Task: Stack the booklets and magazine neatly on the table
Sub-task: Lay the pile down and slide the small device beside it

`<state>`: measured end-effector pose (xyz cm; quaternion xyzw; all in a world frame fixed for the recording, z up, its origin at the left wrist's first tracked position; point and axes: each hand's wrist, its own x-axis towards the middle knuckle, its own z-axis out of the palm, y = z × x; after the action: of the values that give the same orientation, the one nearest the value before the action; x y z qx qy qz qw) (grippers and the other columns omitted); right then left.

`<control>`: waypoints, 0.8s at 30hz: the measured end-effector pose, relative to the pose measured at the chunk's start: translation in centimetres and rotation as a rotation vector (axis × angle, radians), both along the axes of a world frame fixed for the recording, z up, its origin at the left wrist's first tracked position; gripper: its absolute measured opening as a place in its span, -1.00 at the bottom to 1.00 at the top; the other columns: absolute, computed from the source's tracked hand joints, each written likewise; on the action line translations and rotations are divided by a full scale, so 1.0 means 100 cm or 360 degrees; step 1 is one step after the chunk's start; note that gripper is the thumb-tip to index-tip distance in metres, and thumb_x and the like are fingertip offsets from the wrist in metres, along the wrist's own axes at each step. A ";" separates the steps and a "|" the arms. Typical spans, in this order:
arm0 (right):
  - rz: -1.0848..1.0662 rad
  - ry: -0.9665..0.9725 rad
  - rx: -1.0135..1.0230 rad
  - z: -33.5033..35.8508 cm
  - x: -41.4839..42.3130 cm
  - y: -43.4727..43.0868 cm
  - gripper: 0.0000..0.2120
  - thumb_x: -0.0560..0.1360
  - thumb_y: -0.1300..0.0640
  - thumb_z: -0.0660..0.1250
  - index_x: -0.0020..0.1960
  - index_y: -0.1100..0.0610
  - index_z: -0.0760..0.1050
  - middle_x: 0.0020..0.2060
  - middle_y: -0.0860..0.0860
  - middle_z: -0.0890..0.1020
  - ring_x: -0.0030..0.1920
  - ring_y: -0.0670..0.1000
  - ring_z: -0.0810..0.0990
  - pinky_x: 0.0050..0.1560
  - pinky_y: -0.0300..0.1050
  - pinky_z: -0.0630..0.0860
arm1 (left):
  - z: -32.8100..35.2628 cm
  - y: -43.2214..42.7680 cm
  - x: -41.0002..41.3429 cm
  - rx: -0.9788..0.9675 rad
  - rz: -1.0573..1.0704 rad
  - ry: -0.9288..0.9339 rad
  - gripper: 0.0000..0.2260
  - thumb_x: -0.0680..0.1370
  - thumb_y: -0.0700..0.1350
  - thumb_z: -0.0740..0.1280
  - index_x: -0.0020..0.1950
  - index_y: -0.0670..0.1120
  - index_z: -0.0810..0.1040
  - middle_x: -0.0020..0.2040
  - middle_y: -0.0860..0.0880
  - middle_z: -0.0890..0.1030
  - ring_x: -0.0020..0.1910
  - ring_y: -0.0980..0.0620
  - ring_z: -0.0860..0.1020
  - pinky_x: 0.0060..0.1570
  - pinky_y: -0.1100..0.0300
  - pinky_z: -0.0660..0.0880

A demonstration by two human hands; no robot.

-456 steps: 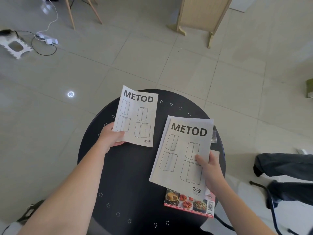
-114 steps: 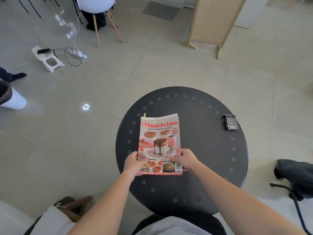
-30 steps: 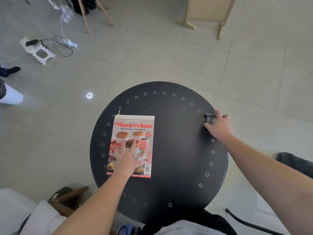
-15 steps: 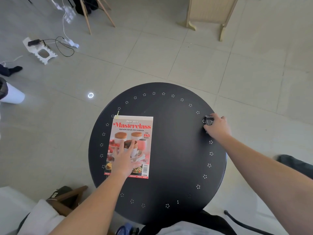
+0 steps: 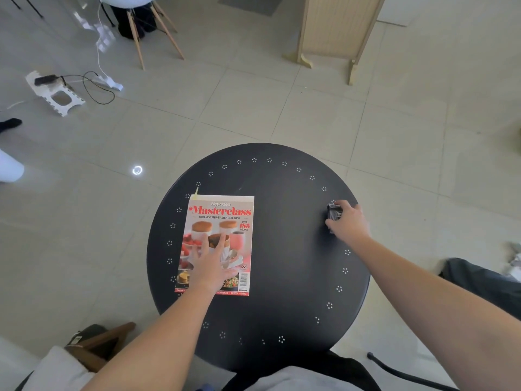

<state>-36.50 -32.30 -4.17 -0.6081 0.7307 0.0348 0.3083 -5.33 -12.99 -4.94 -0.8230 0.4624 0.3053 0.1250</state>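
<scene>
A red and white Masterclass magazine (image 5: pixel 225 215) lies face up on the left half of the round black table (image 5: pixel 284 249). Whatever lies beneath it is hidden, apart from a yellow tab poking out at its top left corner. My left hand (image 5: pixel 211 266) rests flat on the lower part of the cover, fingers spread. My right hand (image 5: pixel 348 221) is at the table's right edge, fingers closed around a small black device (image 5: pixel 334 213).
A wooden screen (image 5: pixel 335 29) stands on the tiled floor beyond the table. A white chair with wooden legs (image 5: pixel 146 32) and a white stool with cables (image 5: pixel 56 91) are at the far left. Dark cloth (image 5: pixel 485 283) lies at the right.
My right hand has closed more tightly around the small black device and drawn slightly inward from the table's edge. My left hand stays flat on the magazine.
</scene>
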 end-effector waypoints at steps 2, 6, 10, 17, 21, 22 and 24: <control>-0.0008 -0.0012 0.0000 0.001 0.008 0.010 -0.41 0.52 0.07 0.42 0.54 -0.03 0.42 0.30 0.18 0.46 0.07 0.31 0.66 0.04 0.02 0.56 | 0.001 0.002 0.003 0.0001 -0.0030 0.0020 -0.01 0.58 0.26 0.49 0.79 0.25 -0.13 0.82 -0.10 -0.18 0.77 -0.39 -0.10 0.59 -0.33 0.31; -0.0030 -0.0038 0.0011 0.002 0.025 0.032 -0.46 0.53 0.06 0.42 0.50 -0.02 0.46 0.28 0.17 0.46 0.05 0.32 0.66 0.09 0.05 0.60 | 0.002 0.006 0.012 0.0014 -0.0129 0.0031 -0.02 0.59 0.24 0.50 0.79 0.24 -0.11 0.82 -0.09 -0.17 0.77 -0.38 -0.11 0.59 -0.31 0.32; -0.0033 -0.0054 0.0027 0.000 0.046 0.055 -0.46 0.53 0.05 0.43 0.49 -0.03 0.44 0.29 0.17 0.46 0.07 0.33 0.65 0.12 0.06 0.58 | 0.003 0.010 0.017 0.0024 -0.0188 0.0029 -0.04 0.61 0.21 0.49 0.79 0.25 -0.12 0.82 -0.09 -0.18 0.77 -0.36 -0.11 0.54 -0.30 0.41; -0.0034 -0.0087 0.0030 -0.006 0.088 0.086 -0.50 0.52 0.03 0.45 0.44 -0.03 0.44 0.22 0.15 0.46 -0.03 0.31 0.63 0.02 0.04 0.59 | 0.005 0.011 0.021 0.0025 -0.0280 -0.0060 -0.03 0.59 0.24 0.50 0.78 0.25 -0.10 0.82 -0.10 -0.10 0.76 -0.37 0.01 0.42 -0.24 0.55; -0.0027 -0.0100 0.0047 -0.013 0.110 0.098 -0.49 0.53 0.01 0.46 0.45 -0.04 0.43 0.23 0.13 0.45 -0.02 0.29 0.62 -0.02 0.01 0.56 | 0.003 0.012 0.025 0.0009 -0.0293 -0.0060 -0.02 0.57 0.25 0.51 0.78 0.27 -0.09 0.82 -0.09 -0.09 0.76 -0.36 0.03 0.39 -0.21 0.58; -0.0029 -0.0104 0.0047 -0.014 0.114 0.100 -0.49 0.53 0.00 0.46 0.45 -0.04 0.43 0.23 0.13 0.45 -0.02 0.29 0.62 -0.03 0.01 0.55 | 0.003 0.012 0.026 0.0002 -0.0292 -0.0058 -0.02 0.57 0.25 0.51 0.78 0.27 -0.09 0.82 -0.09 -0.09 0.76 -0.35 0.03 0.39 -0.21 0.58; -0.0027 -0.0101 0.0050 -0.018 0.122 0.104 -0.48 0.54 -0.01 0.47 0.46 -0.04 0.43 0.23 0.13 0.45 -0.04 0.26 0.58 -0.05 0.01 0.54 | 0.001 0.013 0.027 -0.0011 -0.0295 -0.0053 -0.03 0.58 0.25 0.51 0.78 0.27 -0.08 0.82 -0.09 -0.08 0.76 -0.35 0.03 0.38 -0.20 0.59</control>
<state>-24.28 -21.87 -5.94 -0.5977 0.7250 0.0243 0.3413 -2.61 -11.67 -4.84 -0.7820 0.5355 0.2772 0.1576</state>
